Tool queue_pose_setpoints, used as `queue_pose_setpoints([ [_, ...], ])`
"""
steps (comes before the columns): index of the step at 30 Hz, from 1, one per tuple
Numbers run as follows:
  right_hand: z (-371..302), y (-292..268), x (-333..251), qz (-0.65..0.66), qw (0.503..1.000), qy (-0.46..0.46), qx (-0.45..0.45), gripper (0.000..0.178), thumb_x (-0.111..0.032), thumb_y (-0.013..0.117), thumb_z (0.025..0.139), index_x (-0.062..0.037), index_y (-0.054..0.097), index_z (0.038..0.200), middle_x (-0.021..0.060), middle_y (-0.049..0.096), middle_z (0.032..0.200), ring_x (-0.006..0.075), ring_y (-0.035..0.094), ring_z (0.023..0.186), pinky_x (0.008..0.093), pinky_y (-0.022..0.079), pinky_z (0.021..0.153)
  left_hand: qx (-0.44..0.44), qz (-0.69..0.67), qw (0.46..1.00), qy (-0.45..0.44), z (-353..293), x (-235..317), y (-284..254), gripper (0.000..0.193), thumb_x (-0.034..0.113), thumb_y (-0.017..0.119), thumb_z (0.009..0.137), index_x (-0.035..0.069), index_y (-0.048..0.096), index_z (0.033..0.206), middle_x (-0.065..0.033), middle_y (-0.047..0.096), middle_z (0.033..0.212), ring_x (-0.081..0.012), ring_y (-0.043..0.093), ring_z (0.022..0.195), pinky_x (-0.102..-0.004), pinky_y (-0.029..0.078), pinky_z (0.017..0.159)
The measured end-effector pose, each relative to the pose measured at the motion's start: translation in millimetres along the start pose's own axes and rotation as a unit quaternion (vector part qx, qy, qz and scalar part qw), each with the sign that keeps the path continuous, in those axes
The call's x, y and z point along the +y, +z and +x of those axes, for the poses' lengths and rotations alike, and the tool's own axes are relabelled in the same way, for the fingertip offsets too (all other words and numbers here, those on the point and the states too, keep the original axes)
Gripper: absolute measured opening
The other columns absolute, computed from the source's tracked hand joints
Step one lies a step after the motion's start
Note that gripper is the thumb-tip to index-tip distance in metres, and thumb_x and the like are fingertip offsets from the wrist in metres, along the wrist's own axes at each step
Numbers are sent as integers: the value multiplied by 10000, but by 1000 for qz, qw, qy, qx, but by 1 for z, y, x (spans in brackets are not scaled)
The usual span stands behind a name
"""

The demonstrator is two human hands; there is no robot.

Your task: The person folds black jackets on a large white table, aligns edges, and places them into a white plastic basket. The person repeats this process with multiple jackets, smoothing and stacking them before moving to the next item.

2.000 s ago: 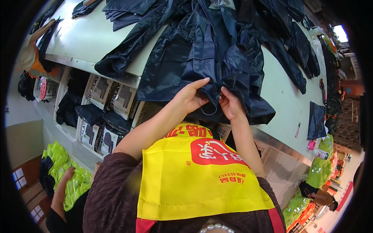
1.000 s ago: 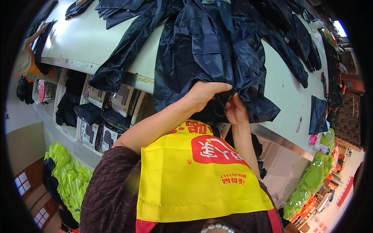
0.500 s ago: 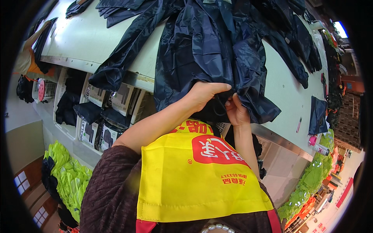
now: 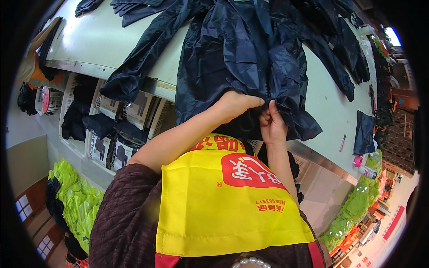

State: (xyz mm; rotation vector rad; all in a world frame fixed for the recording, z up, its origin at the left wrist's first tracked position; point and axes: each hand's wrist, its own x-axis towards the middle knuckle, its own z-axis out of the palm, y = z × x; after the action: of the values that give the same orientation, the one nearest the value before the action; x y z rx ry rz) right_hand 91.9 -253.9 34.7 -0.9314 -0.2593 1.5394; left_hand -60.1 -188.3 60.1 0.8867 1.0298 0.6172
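A dark navy rain jacket [image 4: 219, 58] lies spread over the table, its hem hanging past the near edge toward me. Its zipper [image 4: 267, 78] runs down the front and ends between my hands. My left hand [image 4: 239, 103] grips the hem just left of the zipper, the thumb on top and the other fingers hidden behind the cloth. My right hand [image 4: 273, 123] pinches the jacket's edge at the zipper's lower end, fingers curled in and thumb pointing up. Whether the zipper's two ends are joined there, I cannot tell.
Folded dark garments [image 4: 143, 11] lie at the table's far side, more [image 4: 344, 49] to the right. White crates [image 4: 67, 107] with packaged clothing stand under the table's left edge. A pen [image 4: 342, 143], a dark pouch [image 4: 365, 132] and a small bottle [image 4: 367, 171] sit at right. Yellow-green garments [image 4: 80, 201] are heaped lower left.
My right thumb has moved up and over the jacket's edge, and its fingers have curled in. My left hand keeps its hold, and the hem has shifted slightly.
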Motion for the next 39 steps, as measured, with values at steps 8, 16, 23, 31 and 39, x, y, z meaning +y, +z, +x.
queue_pose_setpoints([
  [8,5,15,2,-88,984,47,145,308,-406,600,871,-148,536,715,-37,479,598,77,421,498,204,325,454,6,-70,998,-7,4,-21,4,201,117,720,736,-17,680,879,-68,664,880,-161,618,795,-264,471,759],
  [16,-32,40,-46,-270,952,-79,-123,163,-188,585,887,-29,565,916,76,586,859,121,532,650,243,445,575,3,-76,997,-23,-3,-8,-1,288,180,750,699,-9,672,902,-51,657,886,-142,590,736,-250,398,644],
  [23,-7,36,-59,-751,539,-336,-181,210,-34,627,753,0,601,958,149,616,910,306,594,843,354,494,719,-13,-1,999,-49,10,-23,-8,403,290,729,700,-30,643,931,-96,629,937,-181,581,818,-274,451,709],
  [31,67,43,-70,-734,481,-458,-142,54,-33,574,785,-22,587,836,129,598,823,286,586,803,336,495,696,-28,17,996,-79,-18,6,2,443,86,751,671,-37,606,1071,-92,633,1032,-200,592,917,-304,452,874],
  [39,153,-106,-169,-761,550,-333,85,391,-172,656,759,-5,576,1104,187,574,1140,339,517,1090,391,395,955,96,93,989,-66,-3,-32,-52,636,254,786,653,-56,554,1157,-117,606,1103,-222,575,982,-298,428,896],
])
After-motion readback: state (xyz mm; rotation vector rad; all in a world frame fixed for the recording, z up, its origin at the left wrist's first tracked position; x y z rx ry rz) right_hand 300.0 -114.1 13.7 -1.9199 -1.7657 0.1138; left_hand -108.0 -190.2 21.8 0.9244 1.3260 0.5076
